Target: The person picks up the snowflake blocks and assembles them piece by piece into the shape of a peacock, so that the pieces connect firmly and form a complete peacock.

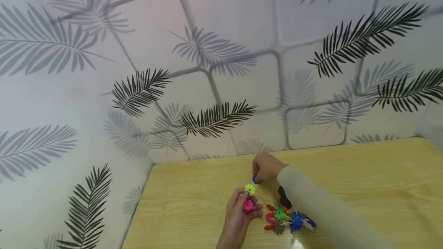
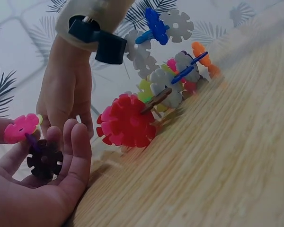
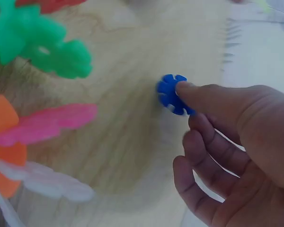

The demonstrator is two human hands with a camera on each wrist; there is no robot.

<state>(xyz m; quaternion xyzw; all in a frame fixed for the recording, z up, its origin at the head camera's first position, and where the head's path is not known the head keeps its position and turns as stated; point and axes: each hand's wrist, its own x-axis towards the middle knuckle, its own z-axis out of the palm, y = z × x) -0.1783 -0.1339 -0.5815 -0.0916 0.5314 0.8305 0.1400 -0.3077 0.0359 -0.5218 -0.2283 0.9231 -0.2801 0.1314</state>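
My left hand (image 1: 237,214) holds a small joined group of notched plastic snowflake discs. A yellow disc (image 1: 249,189) tops it, with a pink disc (image 1: 248,205) below. From the left wrist, a dark brown disc (image 2: 48,163) and a purple disc edge (image 2: 32,141) also show in this group, near the curled fingers. Farther forward, my right hand (image 1: 268,165) pinches one blue snowflake disc (image 3: 169,96) between thumb and forefinger. Its other fingers are loosely bent, and the blue disc stands apart from the left hand's group.
A pile of joined snowflake discs lies right of the left hand, including a green disc (image 1: 279,213) and blue discs (image 1: 296,220). The right forearm's pale sleeve (image 1: 322,199) passes over its side. The wooden table (image 1: 187,199) meets a leaf-patterned wall (image 1: 242,87) behind.
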